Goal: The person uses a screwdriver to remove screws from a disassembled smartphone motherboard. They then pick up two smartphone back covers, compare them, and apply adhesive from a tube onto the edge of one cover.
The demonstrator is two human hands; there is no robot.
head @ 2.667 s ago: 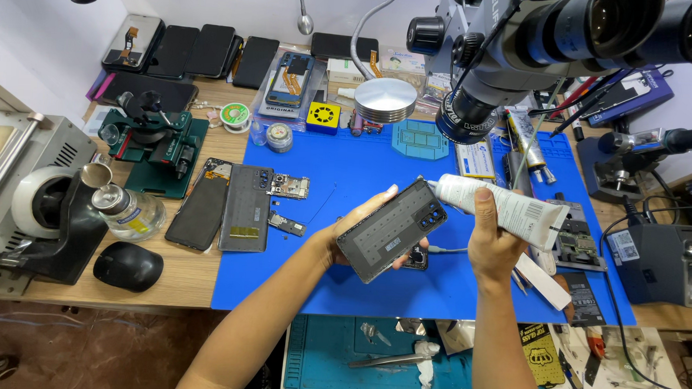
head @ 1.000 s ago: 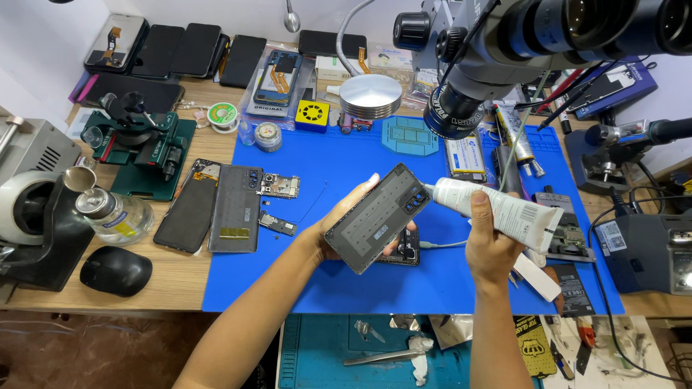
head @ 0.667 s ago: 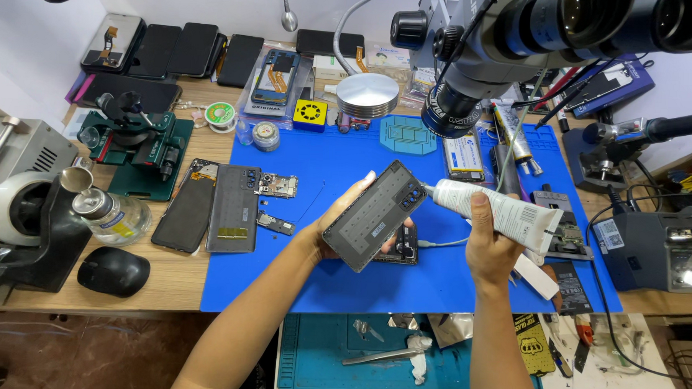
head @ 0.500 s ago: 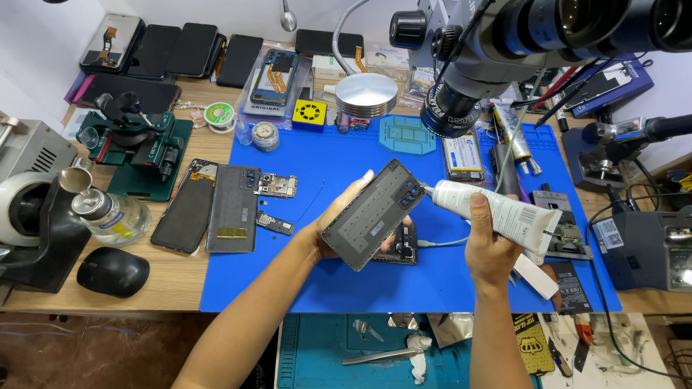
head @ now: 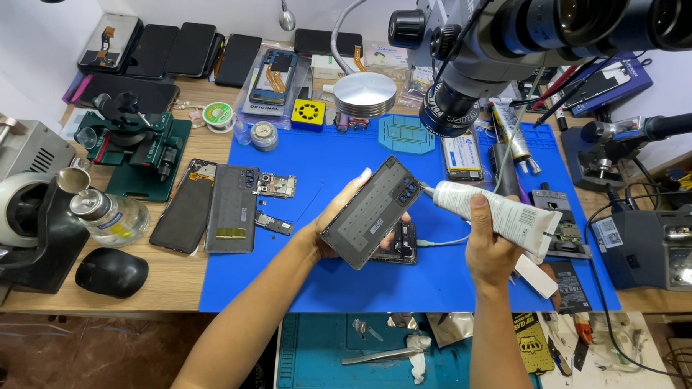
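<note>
Left hand (head: pixel 337 229): clasps a grey phone back cover (head: pixel 372 212), held tilted above the blue work mat (head: pixel 320 286). Right hand (head: pixel 488 249): wrapped around a white glue tube (head: pixel 499 214), its nozzle touching the cover's upper edge. Beneath the cover: an opened phone (head: pixel 399 246) on the mat. To the left: two phone panels (head: pixel 211 209), a glass bottle (head: pixel 111 215), a black mouse (head: pixel 112 272). Overhead: a microscope (head: pixel 520 39).
</note>
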